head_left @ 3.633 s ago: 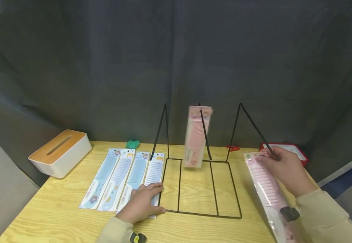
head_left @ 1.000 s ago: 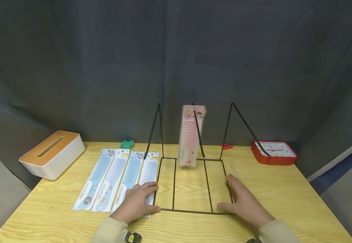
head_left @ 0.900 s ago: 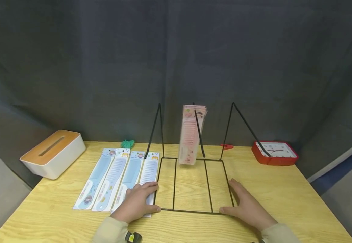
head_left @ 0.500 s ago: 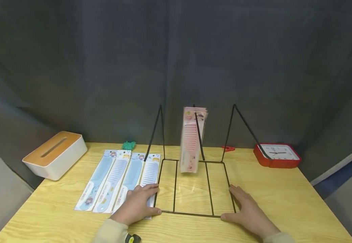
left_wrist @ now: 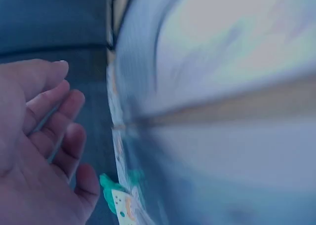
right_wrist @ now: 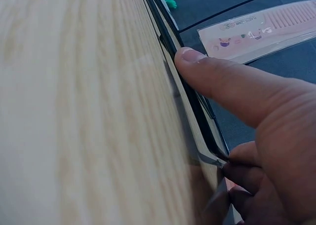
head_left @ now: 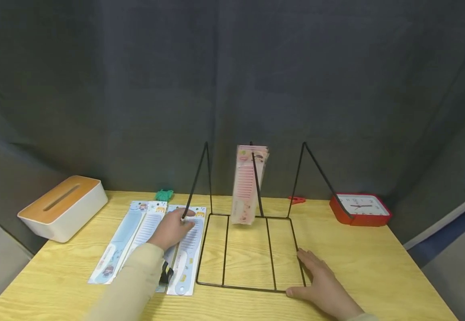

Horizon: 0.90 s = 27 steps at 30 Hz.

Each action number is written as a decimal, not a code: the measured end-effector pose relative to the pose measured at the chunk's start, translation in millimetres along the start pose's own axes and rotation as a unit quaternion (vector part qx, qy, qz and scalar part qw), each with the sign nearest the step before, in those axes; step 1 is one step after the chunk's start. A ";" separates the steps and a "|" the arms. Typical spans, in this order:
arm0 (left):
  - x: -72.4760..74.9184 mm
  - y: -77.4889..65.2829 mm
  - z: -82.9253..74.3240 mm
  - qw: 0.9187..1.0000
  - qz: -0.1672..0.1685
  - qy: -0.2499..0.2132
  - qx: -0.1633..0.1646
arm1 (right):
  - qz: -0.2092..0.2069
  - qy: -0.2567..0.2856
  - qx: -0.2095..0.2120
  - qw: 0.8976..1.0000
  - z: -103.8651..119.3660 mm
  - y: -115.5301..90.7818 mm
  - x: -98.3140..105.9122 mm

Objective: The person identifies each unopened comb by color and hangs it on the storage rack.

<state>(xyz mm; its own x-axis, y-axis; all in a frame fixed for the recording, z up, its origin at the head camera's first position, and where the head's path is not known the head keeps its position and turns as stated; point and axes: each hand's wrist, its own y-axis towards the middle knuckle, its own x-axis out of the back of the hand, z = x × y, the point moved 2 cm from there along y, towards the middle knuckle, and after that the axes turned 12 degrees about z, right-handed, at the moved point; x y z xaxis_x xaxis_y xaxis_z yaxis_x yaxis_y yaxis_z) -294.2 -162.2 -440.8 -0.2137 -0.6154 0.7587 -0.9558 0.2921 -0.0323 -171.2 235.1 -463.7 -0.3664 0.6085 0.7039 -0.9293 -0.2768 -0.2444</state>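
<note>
In the head view, my left hand (head_left: 171, 229) reaches over packaged blue combs (head_left: 183, 272) lying side by side. It is close to the end of the left hook; its fingers are loosely bent with nothing between them in the left wrist view. My right hand (head_left: 322, 283) holds the front right corner of a black wire rack (head_left: 252, 289), thumb on the front bar and fingers at the side bar. From the rack's middle hook hang several packaged pink combs (head_left: 243, 191), one behind another. The left hand and sleeve cover parts of the blue packs.
A white tissue box (head_left: 68, 214) with a wooden lid stands at the far left. A green bundle (head_left: 164, 195) lies behind the blue combs. At the back right are a red clip (head_left: 296, 200) and a red clock (head_left: 361, 209). A dark curtain (head_left: 232, 89) hangs behind the table.
A pink comb pack went from my right hand onto the middle hook, and that hand came to the rack's right corner. My left hand has left the rack's left side and moved up over the blue packs.
</note>
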 end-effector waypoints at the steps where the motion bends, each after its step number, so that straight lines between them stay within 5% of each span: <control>1: 3.1 8.1 2.6 1.000 0.001 0.010 -0.002 | -0.002 0.003 0.000 1.000 0.8 -0.2 0.4; 6: 9.7 35.7 14.2 0.998 0.012 0.056 -0.007 | -0.001 0.016 0.004 1.000 2.4 0.6 0.6; 12: 3.5 52.1 19.0 0.996 0.053 0.065 0.002 | -0.003 0.019 -0.012 1.000 0.2 -2.0 1.6; 22: 0.5 63.2 27.4 0.997 0.072 0.032 -0.010 | -0.008 0.013 -0.012 1.000 -0.8 -3.2 1.2; 27: 4.8 56.7 20.4 0.997 0.053 0.034 -0.035 | -0.009 0.014 -0.012 1.000 0.8 -4.2 1.9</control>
<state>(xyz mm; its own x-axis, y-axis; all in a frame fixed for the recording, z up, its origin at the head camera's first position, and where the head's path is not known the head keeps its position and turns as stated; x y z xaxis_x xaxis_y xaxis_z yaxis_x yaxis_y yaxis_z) -353.6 -163.5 -452.3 -0.2965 -0.5284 0.7955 -0.9116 0.4050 -0.0707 -168.0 236.9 -460.8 -0.3499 0.6345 0.6892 -0.9367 -0.2481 -0.2471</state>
